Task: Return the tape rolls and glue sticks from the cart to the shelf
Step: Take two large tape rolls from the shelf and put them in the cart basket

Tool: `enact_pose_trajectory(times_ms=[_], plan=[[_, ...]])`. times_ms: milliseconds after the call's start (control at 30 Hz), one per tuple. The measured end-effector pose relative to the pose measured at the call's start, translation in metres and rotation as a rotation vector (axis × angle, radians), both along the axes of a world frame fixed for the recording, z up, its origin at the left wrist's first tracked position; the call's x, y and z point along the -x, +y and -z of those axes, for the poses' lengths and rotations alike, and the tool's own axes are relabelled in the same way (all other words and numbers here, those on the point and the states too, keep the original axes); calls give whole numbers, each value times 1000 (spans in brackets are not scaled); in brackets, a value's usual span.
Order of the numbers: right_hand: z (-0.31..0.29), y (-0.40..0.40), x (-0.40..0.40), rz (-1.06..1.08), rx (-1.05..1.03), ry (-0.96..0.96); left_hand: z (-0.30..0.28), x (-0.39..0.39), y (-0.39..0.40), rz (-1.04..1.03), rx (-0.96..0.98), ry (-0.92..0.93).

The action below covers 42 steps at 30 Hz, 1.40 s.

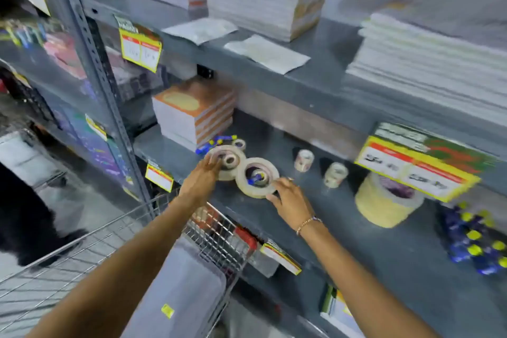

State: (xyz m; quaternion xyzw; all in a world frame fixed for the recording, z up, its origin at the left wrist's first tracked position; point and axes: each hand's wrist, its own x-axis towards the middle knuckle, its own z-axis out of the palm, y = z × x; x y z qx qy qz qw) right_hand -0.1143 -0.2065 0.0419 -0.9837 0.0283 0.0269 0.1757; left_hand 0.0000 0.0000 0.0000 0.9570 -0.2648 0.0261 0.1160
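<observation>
Both hands reach onto the grey metal shelf (pixel 323 230), where the tape rolls and glue sticks lie. The left hand (pixel 201 180) rests its fingers on the near edge of a wide, flat tape roll (pixel 225 158) that lies on its side; the fingers look loosely spread over the roll rather than closed around it, though motion blur makes the grip hard to judge. A small tape roll (pixel 230 160) sits on top of this wide one, near its middle. The right hand (pixel 290 199) has its fingertips against the near rim of a second wide tape roll (pixel 256 177), which lies flat just beside the first and seems to touch it; the hand is open, with fingers extended along the rim. Inside the hole of this second roll sit a smaller roll and a blue glue stick (pixel 253 180). Behind the first roll, a few blue glue sticks with yellow caps (pixel 216 143) lie next to a stack of orange-edged notebooks (pixel 193 115). To the right stand two small upright tape rolls (pixel 304 160), apart from each other, then a large yellow roll of masking tape (pixel 384 202), tilted, and a heap of blue and yellow glue sticks (pixel 474 241) at the far right. A wire cart (pixel 214 230) stands below the shelf, under the left forearm.
</observation>
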Motion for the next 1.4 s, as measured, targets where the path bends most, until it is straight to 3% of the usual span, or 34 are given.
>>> enact_pose_trajectory(times_ms=[167, 533, 900, 1200, 1400], plan=[[24, 13, -49, -2, 56, 140, 10, -27, -5, 0, 63, 208], [31, -3, -50, -90, 118, -76, 2, -32, -5, 41, 16, 133], [5, -34, -29, -159, 119, -94, -11, 5, -2, -6, 24, 69], [15, 3, -19, -296, 71, -147, 5, 69, 43, -199, 35, 12], [42, 78, -6, -576, -39, -136, 46, 141, 113, -482, 56, 107]])
